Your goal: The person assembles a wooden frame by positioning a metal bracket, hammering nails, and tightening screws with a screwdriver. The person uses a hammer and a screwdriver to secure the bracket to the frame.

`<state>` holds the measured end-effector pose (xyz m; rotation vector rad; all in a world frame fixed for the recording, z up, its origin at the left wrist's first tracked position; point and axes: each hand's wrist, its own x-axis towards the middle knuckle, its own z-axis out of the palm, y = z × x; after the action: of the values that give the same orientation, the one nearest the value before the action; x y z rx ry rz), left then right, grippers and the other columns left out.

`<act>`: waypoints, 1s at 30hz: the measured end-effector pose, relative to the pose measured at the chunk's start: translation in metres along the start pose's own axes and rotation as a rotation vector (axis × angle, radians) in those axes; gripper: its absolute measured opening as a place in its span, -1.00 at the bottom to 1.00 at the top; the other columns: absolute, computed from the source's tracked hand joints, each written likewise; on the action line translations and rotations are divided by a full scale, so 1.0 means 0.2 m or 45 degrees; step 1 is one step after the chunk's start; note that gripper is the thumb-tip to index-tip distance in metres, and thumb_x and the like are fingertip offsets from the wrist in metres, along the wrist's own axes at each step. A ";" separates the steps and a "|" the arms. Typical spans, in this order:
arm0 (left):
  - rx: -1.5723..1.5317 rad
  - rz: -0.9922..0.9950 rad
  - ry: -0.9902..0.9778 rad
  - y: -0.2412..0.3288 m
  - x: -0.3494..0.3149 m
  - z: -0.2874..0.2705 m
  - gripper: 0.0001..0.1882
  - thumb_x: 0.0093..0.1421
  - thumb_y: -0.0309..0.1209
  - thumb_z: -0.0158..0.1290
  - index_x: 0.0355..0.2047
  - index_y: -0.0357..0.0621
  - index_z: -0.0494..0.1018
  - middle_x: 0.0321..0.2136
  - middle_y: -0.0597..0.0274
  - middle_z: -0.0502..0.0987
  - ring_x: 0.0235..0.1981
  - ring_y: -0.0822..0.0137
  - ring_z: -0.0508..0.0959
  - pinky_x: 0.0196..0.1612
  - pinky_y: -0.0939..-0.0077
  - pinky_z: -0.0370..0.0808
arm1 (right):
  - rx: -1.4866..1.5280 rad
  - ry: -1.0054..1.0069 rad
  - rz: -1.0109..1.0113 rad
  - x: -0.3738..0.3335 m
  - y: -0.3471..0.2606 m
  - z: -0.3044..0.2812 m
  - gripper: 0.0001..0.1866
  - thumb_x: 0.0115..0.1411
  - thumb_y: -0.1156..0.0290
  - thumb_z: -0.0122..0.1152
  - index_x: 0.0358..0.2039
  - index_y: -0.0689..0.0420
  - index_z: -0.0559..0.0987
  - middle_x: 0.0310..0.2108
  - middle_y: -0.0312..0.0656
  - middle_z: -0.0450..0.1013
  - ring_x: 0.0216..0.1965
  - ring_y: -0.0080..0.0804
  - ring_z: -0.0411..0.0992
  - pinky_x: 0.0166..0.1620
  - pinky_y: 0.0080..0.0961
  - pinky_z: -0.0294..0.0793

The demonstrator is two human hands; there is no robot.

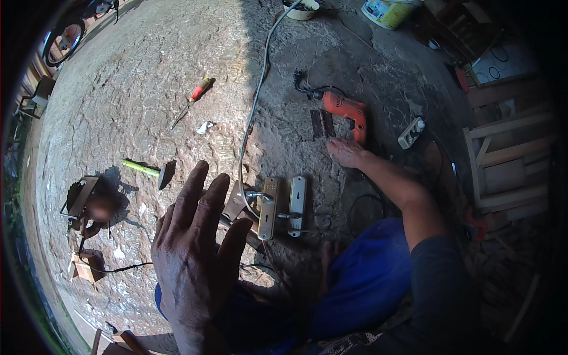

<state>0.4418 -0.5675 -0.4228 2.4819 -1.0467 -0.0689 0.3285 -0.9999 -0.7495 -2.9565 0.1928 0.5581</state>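
My left hand [195, 254] is raised in the foreground, its fingers spread and nothing in them. Beyond it on the ground lie two metal door-handle plates, a brassy one [269, 210] and a silvery one [297, 204], each with a lever handle. My right hand [347, 152] reaches down at the near end of a dark hinge [322, 124]. Its fingers are bunched together beside the hinge, and whatever they may hold is hidden. Just beyond that hand rests an orange power drill [346, 109], with its cord and plug [299, 77] at the far side.
A screwdriver [194, 99] and a green-handled hammer [142, 168] lie to the left. A grey cable [255, 97] crosses the rough ground. A power strip [410, 133] sits at right, near wooden frames [509, 160]. A bowl [303, 10] and bucket [387, 13] stand at the back.
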 end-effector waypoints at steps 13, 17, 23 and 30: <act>-0.004 0.040 -0.024 -0.01 0.01 0.02 -0.36 0.14 -0.24 0.37 0.24 -0.05 0.51 0.32 0.01 0.45 0.14 -0.02 0.60 0.14 0.11 0.55 | 0.516 0.261 -0.048 0.15 0.13 0.11 -0.84 0.28 0.52 0.11 -0.12 0.16 0.45 -0.14 0.09 0.48 -0.03 0.20 0.50 -0.01 0.04 0.48; 0.016 0.042 -0.047 -0.02 0.02 0.01 -0.36 0.16 -0.21 0.36 0.25 -0.04 0.50 0.31 0.02 0.46 0.14 -0.02 0.60 0.15 0.13 0.54 | 0.299 0.127 0.032 0.15 0.09 0.12 -0.79 0.28 0.47 0.13 -0.07 0.12 0.49 -0.12 0.07 0.49 0.01 0.17 0.51 0.04 0.05 0.51; 0.022 0.032 -0.079 -0.03 0.02 0.01 -0.37 0.19 -0.19 0.33 0.26 -0.03 0.50 0.31 0.03 0.46 0.13 0.00 0.60 0.15 0.15 0.54 | 0.212 0.095 0.122 0.13 -0.01 0.05 -0.82 0.30 0.49 0.17 -0.09 0.15 0.47 -0.13 0.08 0.45 -0.01 0.23 0.48 0.01 0.06 0.49; 0.057 0.056 -0.118 -0.04 0.01 0.00 -0.36 0.20 -0.19 0.32 0.28 -0.01 0.48 0.30 0.04 0.47 0.05 0.03 0.63 0.11 0.17 0.54 | 0.454 0.316 0.022 0.23 -0.02 -0.01 -0.86 0.32 0.52 0.14 -0.13 0.13 0.45 -0.13 0.04 0.45 -0.02 0.20 0.50 -0.03 0.03 0.50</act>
<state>0.4482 -0.5650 -0.4256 2.5156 -1.1529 -0.1501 0.3723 -1.0015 -0.7640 -2.6658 0.3068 0.1357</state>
